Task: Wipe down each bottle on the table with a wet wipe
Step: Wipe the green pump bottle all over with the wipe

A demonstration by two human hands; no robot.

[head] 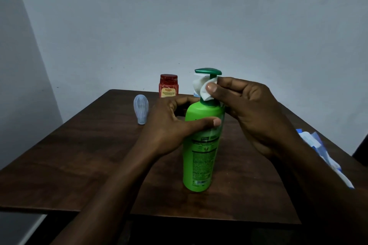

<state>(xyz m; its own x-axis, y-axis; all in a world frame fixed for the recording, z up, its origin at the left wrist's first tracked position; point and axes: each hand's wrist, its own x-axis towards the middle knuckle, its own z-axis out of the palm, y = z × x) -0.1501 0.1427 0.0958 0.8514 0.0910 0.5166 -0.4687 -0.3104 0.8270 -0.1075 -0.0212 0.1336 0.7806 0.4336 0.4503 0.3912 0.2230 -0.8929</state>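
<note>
Dark wooden table (79, 161). Left hand (167, 125) grips the upright green bottle (200, 157). Just above it, the right hand (253, 113) pinches a wipe (201, 86) against the pump neck.

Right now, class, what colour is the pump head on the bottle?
Dark green pump head, above the lighter green bottle; head view.

Of ourselves we see only two hands and forearms. Our left hand (169, 125) and right hand (249, 109) are bare, with short, trimmed nails (211, 87). Our left forearm (111, 195) and right forearm (318, 185) are bare as well, uncovered down to the lower edge of the view.
</note>
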